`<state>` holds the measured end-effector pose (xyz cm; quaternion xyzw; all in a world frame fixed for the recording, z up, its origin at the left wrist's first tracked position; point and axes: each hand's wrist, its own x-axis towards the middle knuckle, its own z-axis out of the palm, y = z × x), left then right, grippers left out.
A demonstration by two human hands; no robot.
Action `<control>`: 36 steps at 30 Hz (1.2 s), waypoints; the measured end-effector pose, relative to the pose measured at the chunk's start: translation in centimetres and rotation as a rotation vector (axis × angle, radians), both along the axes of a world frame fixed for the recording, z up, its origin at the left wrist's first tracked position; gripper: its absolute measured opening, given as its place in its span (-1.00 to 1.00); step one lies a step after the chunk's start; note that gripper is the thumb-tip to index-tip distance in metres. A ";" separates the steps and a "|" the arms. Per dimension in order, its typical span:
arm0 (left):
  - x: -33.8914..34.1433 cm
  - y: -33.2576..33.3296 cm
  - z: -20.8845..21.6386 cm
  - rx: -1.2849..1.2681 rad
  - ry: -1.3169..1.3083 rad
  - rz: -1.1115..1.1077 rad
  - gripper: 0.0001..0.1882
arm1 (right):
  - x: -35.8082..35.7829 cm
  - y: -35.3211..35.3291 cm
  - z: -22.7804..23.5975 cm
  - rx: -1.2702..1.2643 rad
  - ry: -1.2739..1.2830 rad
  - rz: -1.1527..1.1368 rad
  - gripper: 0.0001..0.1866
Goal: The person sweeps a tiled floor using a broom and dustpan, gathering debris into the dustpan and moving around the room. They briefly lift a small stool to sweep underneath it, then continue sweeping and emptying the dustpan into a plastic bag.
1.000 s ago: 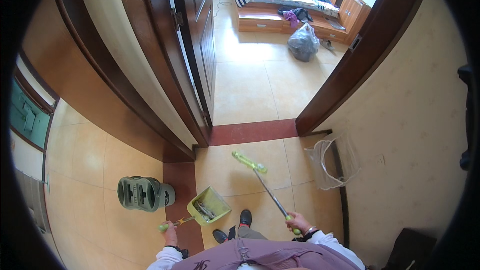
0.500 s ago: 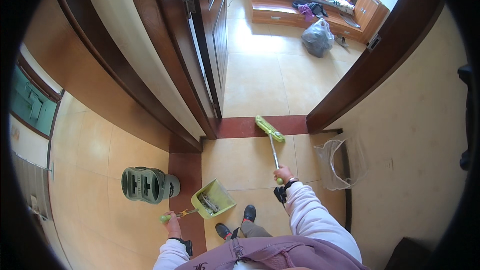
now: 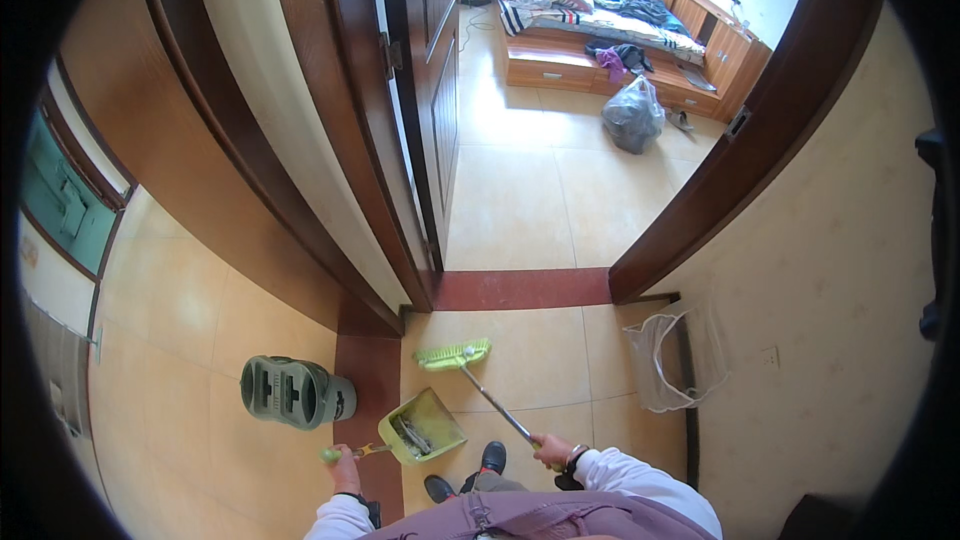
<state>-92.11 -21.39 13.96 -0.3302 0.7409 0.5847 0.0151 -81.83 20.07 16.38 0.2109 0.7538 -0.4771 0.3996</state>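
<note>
My right hand (image 3: 552, 449) is closed around the grey handle of a broom. Its bright green broom head (image 3: 452, 355) lies on the pale tiles, short of the dark red doorway strip and a little beyond the dustpan. In my left hand (image 3: 345, 468) is the green-ended handle of a yellow-green dustpan (image 3: 440, 423). The pan rests on the floor beside my feet, its open side facing right. Grey debris (image 3: 411, 434) lies inside it; its kind I cannot make out.
A grey-green mop bucket (image 3: 285, 392) stands left of the dustpan. By the right wall is a clear plastic bag (image 3: 655, 395). An open brown door (image 3: 432, 90) leads to a room with a bed (image 3: 590, 10) and a filled grey bag (image 3: 633, 118). My dark shoes (image 3: 493, 457) are close to the pan.
The broom head has moved from the red doorway strip back toward me and leftward, nearer the dustpan. My right hand has drawn back. The left hand and dustpan have barely moved.
</note>
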 end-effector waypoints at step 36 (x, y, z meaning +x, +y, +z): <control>2.4 -3.2 3.3 0.191 -0.070 -0.404 -0.81 | 11.4 4.1 0.7 -0.117 -0.025 -1.387 -0.70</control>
